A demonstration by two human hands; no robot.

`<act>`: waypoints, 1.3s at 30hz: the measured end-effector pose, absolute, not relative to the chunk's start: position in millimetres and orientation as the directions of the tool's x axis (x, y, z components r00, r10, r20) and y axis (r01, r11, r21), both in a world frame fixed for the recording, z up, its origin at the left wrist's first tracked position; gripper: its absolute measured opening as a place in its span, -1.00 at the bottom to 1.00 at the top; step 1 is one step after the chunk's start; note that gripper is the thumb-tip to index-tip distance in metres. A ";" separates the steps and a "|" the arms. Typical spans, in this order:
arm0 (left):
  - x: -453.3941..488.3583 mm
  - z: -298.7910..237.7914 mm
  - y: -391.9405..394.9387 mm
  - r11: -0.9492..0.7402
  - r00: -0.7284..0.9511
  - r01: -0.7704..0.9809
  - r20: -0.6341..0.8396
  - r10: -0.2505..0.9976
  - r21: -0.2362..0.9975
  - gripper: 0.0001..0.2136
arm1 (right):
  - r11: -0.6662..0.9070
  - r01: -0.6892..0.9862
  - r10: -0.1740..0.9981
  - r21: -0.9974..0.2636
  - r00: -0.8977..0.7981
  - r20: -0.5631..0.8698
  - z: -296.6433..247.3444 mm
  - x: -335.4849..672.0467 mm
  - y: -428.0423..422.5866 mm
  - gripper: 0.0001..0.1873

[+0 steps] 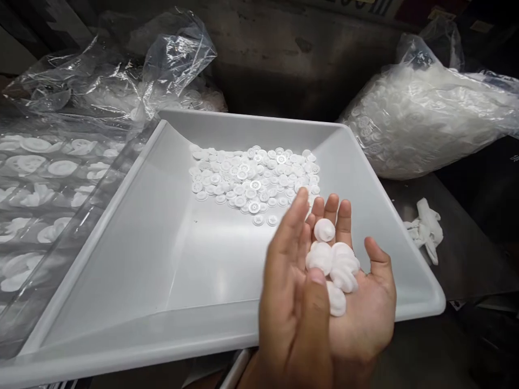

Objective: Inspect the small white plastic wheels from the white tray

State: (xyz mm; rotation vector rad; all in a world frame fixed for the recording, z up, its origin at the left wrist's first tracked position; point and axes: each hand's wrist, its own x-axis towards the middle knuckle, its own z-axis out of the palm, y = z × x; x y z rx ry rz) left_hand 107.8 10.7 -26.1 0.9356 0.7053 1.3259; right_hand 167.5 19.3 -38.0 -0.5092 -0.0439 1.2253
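Observation:
My right hand point(360, 324) is palm up over the near right part of a light grey tray point(203, 259), its fingers curled up around several small white plastic discs point(343, 265). Beside it stands my left hand point(287, 302), fingers stretched and palm turned towards the discs. The left thumb lies across the discs, hiding some of them. Beyond both hands, a pile of round white plastic caps point(251, 175) with moulded patterns is spread in the tray's far part.
To the left, a clear plastic blister tray point(81, 210) holds white parts in rows. A clear plastic bag point(170, 59) lies behind it. At the right sits a full bag of white parts point(430, 119), with a crumpled white cloth or glove point(425, 229) below it on a dark surface.

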 end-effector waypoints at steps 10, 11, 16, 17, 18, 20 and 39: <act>112.3 -30.0 7.7 0.038 0.117 -0.504 0.025 0.993 0.863 -0.46 | 0.276 -0.931 0.900 -0.238 0.337 -0.277 -34.6 168.4 13.3 -0.73; 111.6 -29.4 8.5 0.119 0.130 -0.565 -0.054 0.990 0.817 -0.51 | 0.293 -0.927 0.893 -0.233 0.353 -0.281 -32.9 168.6 14.0 -0.77; 112.0 -25.1 15.6 0.379 0.131 -0.742 -0.435 0.891 0.553 -0.66 | 0.382 -0.852 0.847 -0.357 0.477 -0.233 -25.1 167.1 19.7 -0.87; 113.0 -24.1 16.4 0.412 0.138 -0.748 -0.485 0.863 0.521 -0.68 | 0.391 -0.839 0.844 -0.378 0.491 -0.218 -24.6 166.5 20.2 -0.84; 114.0 -23.3 16.7 0.451 0.152 -0.746 -0.533 0.832 0.491 -0.69 | 0.399 -0.825 0.840 -0.399 0.504 -0.200 -24.5 165.7 20.3 -0.81; 115.9 -22.3 16.4 0.518 0.197 -0.736 -0.595 0.779 0.435 -0.69 | 0.414 -0.796 0.837 -0.442 0.524 -0.159 -24.9 164.3 19.5 -0.77; 103.8 -20.9 27.4 0.592 0.496 -0.806 -0.567 0.658 -0.019 -0.93 | 0.501 -0.511 0.691 -0.699 0.723 -0.033 -18.6 172.8 2.9 -0.89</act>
